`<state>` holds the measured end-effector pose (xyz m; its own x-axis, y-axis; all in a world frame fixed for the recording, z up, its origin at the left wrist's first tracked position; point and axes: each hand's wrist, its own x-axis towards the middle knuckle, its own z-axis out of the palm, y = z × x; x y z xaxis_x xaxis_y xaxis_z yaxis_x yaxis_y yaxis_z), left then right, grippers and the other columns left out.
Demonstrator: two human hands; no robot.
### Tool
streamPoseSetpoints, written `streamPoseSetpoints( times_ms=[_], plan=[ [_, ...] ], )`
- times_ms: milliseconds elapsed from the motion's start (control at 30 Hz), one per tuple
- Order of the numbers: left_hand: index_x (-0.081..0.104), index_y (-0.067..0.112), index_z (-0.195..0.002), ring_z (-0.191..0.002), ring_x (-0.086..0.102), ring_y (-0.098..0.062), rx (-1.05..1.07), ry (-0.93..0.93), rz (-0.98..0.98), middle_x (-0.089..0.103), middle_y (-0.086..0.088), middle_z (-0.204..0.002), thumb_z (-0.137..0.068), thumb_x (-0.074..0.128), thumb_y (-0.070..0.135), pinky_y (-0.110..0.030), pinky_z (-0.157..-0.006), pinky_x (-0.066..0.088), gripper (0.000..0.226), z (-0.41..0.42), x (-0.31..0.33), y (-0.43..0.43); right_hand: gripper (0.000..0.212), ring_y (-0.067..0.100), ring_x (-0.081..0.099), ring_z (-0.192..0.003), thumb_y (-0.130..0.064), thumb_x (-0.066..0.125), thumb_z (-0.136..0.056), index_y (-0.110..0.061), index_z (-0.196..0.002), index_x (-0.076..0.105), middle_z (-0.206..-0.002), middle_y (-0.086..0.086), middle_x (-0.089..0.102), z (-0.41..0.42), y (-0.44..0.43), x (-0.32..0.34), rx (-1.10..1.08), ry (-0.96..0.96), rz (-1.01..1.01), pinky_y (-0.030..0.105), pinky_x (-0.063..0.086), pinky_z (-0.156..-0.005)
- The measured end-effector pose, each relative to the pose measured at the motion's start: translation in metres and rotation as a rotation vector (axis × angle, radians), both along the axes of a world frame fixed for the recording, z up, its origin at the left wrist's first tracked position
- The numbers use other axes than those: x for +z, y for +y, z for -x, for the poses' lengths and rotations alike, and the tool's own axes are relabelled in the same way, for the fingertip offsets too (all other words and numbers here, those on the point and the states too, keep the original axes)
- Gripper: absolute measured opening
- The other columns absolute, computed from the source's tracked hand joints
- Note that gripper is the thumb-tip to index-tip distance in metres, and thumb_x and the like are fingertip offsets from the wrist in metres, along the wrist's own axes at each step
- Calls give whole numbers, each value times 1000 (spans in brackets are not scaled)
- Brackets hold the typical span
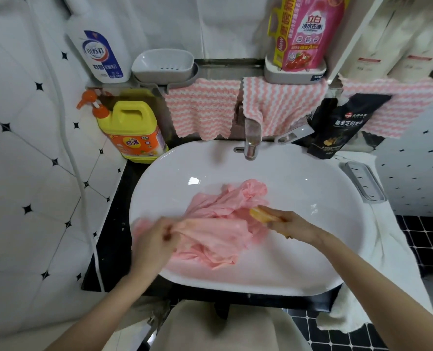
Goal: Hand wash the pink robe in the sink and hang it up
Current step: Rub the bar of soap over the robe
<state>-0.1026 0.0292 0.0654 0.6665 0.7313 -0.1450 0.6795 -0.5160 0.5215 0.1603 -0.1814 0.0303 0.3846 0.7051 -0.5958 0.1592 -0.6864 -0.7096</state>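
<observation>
Single head view, wide-angle, worn on person's head. Faces forward and steeply down, close above sink (299, 178). Sink fills middle of frame, faucet (252, 140) upper centre, edges bend.

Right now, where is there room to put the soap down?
The empty grey dish beside the white bottle, the tray right of the sink, or bare sink between faucet and robe. The corner by the yellow jug is crowded.

Blur over the left hand (154, 240) — I can't read its grip on the pink robe (218, 206). The right hand (294, 225) covers half the orange bar (258, 214); pink pouch (309, 34) cut by top edge.
</observation>
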Motion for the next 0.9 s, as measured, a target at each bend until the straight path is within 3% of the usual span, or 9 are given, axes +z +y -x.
streamPoseSetpoints(
  times_ms=[100, 200, 267, 367, 500, 600, 733, 833, 900],
  plan=[
    [50, 10, -102, -83, 63, -32, 224, 258, -115, 66, -12, -87, -88, 58, 29, -35, -66, 48, 25, 35, -9, 33, 54, 5, 46, -67, -52, 61, -74, -58, -127, 48, -69, -25, 57, -3, -11, -8, -113, 4, -37, 20, 40, -63],
    [52, 8, -92, -87, 54, -34, 223, 194, -286, 59, -13, -92, -74, 64, 6, -43, -69, 45, 22, 33, -14, 33, 46, 6, 46, -66, -42, 62, -86, -56, -128, 49, -66, -21, 54, 0, -14, -13, -128, 16, -13, 19, 40, -62],
    [60, 11, -89, -87, 47, -28, 25, 15, -504, 58, -9, -93, -64, 54, -4, -39, -72, 36, 30, 10, -11, 10, 46, 5, 47, -66, -39, 61, -88, -57, -127, 48, -70, -22, 54, 3, -14, -17, -121, 28, 3, 19, 40, -62],
    [64, 25, -85, -92, 43, -13, -633, -138, -476, 59, 8, -90, -63, 42, 7, -29, -83, 31, 36, -24, -17, -31, 46, 4, 48, -67, -39, 61, -88, -57, -128, 47, -74, -23, 52, 7, -12, -18, -109, 28, 11, 20, 41, -63],
    [66, 30, -102, -108, 47, -18, -1071, 380, -423, 61, 7, -110, -82, 52, 42, -34, -93, 23, 27, -50, -52, -45, 47, 1, 49, -69, -40, 60, -88, -58, -129, 46, -77, -25, 53, 11, -11, -17, -83, 46, 12, 18, 41, -64],
    [53, 23, -125, -127, 29, -29, -937, 710, -350, 43, -6, -134, -95, 42, 42, -47, -106, 17, 38, -70, -62, -54, 48, 2, 50, -72, -45, 61, -84, -61, -127, 46, -87, -21, 54, 16, -12, -16, -78, 61, 23, 19, 42, -65],
    [55, 20, -126, -125, 31, -31, -831, 752, -390, 43, -8, -136, -96, 43, 30, -49, -108, 19, 34, -90, -70, -71, 64, 5, 54, -80, -62, 58, -66, -62, -128, 43, -108, -16, 58, 21, -12, -15, -46, 72, 39, 18, 43, -65],
    [58, 20, -120, -124, 36, -28, -801, 594, -392, 47, -3, -129, -94, 49, 22, -41, -106, 25, 28, -91, -59, -64, 63, 3, 55, -82, -61, 58, -67, -62, -129, 43, -114, -15, 58, 20, -15, -13, -36, 60, 46, 17, 42, -64],
    [65, 21, -94, -114, 52, -21, -622, 264, -150, 58, 3, -105, -93, 54, 18, -25, -90, 37, 12, -91, -36, -52, 61, 3, 53, -79, -59, 58, -69, -61, -129, 43, -104, -17, 57, 17, -17, -10, -47, 51, 40, 17, 42, -64]
  ],
)
